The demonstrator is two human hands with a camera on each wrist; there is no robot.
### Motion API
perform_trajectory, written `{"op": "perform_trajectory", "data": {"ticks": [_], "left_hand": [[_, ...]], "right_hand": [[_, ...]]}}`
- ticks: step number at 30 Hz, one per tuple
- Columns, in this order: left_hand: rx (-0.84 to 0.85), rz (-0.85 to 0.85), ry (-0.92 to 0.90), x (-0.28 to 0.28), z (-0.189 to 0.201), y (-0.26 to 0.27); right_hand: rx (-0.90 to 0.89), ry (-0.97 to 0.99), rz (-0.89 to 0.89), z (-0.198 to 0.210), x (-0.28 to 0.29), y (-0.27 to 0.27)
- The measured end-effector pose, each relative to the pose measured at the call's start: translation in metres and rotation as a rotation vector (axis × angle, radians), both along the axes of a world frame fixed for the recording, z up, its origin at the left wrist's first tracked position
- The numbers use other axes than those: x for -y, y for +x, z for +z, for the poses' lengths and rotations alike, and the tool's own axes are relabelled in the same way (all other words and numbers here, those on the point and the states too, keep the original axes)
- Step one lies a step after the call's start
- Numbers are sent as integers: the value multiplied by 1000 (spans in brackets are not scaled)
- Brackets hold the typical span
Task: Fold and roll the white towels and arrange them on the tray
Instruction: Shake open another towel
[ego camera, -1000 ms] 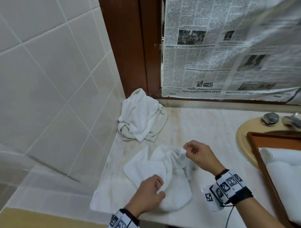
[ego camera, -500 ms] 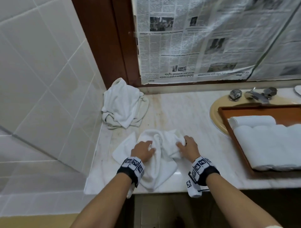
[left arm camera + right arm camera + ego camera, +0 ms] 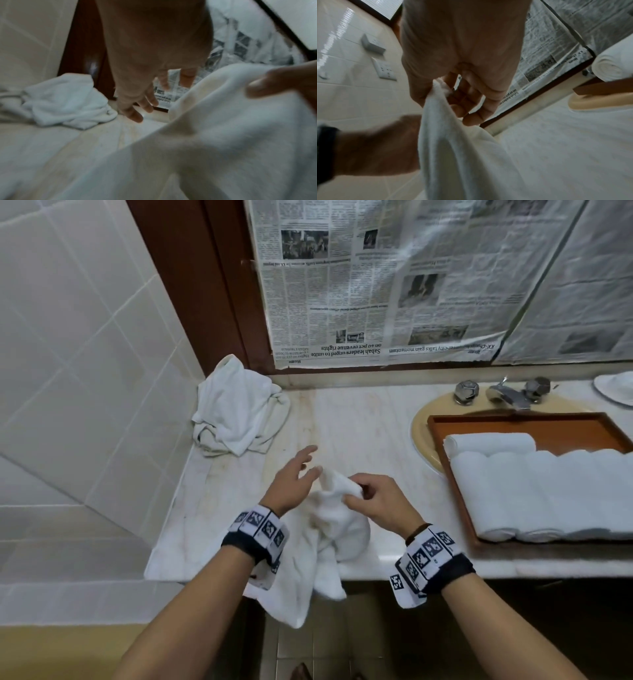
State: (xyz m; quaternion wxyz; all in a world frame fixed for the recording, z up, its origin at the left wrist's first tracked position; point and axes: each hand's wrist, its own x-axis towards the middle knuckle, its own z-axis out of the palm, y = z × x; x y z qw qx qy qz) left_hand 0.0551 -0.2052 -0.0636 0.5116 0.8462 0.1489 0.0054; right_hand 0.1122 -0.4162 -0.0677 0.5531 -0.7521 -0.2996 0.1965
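A white towel (image 3: pixel 329 539) hangs bunched over the front edge of the marble counter (image 3: pixel 356 419). My right hand (image 3: pixel 371 499) pinches its top edge and lifts it; the right wrist view shows the towel (image 3: pixel 458 142) caught between thumb and fingers. My left hand (image 3: pixel 296 474) hovers just left of the raised edge with straight, spread fingers, holding nothing. A second crumpled white towel (image 3: pixel 236 409) lies in the back left corner. The brown tray (image 3: pixel 513 424) over the sink holds several rolled white towels (image 3: pixel 548 494).
Newspaper (image 3: pixel 394 278) covers the mirror behind the counter. The tap and its handles (image 3: pixel 503 393) stand behind the tray, over the yellow sink (image 3: pixel 423 436). A tiled wall (image 3: pixel 85 354) closes the left side. A white dish (image 3: pixel 616 388) sits at the far right.
Both hands were pressed on the towel half a second ago. Now my right hand has lifted its edge and my left hand has let go and opened.
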Motion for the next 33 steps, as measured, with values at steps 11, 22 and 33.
{"op": "perform_trajectory", "data": {"ticks": [11,22,33], "left_hand": [[-163,53,-572,47,-16,-44],[-33,15,-614,28,37,-72],[89,-43,-327,-7,41,-91]], "right_hand": [[97,-107,-45,4,48,-5],[163,-169,6,20,43,-27],[147,-493,49,37,72,-27]]}}
